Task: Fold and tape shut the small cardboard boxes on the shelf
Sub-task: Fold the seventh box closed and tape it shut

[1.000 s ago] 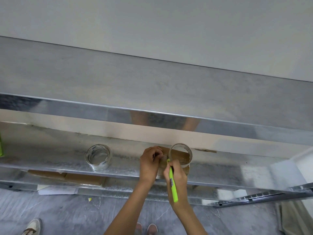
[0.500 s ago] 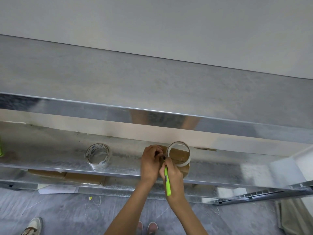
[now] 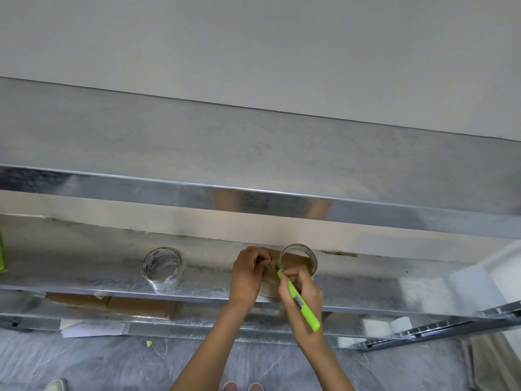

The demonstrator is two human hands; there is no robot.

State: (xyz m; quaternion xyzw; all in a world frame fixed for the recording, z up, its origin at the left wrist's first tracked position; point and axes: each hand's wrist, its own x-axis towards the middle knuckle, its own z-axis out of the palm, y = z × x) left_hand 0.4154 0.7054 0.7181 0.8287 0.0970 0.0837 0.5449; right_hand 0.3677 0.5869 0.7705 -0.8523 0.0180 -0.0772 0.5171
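A small brown cardboard box (image 3: 296,261) lies on the middle metal shelf (image 3: 98,280), mostly hidden by my hands. A clear tape roll (image 3: 310,253) stands on the box at its right. My left hand (image 3: 249,273) pinches the strip of tape at the box top. My right hand (image 3: 303,292) grips a neon green utility knife (image 3: 299,301), whose tip meets the tape right beside my left fingers.
A second clear tape roll (image 3: 163,268) stands on the same shelf to the left. The upper shelf (image 3: 253,153) overhangs close above. Flat cardboard (image 3: 112,304) and white paper (image 3: 93,328) lie on the lowest level. A shoe (image 3: 56,385) shows on the grey floor.
My right hand has shifted and tilted the green knife so its handle now points down to the right, tip still at the tape. The left hand has stayed on the tape.
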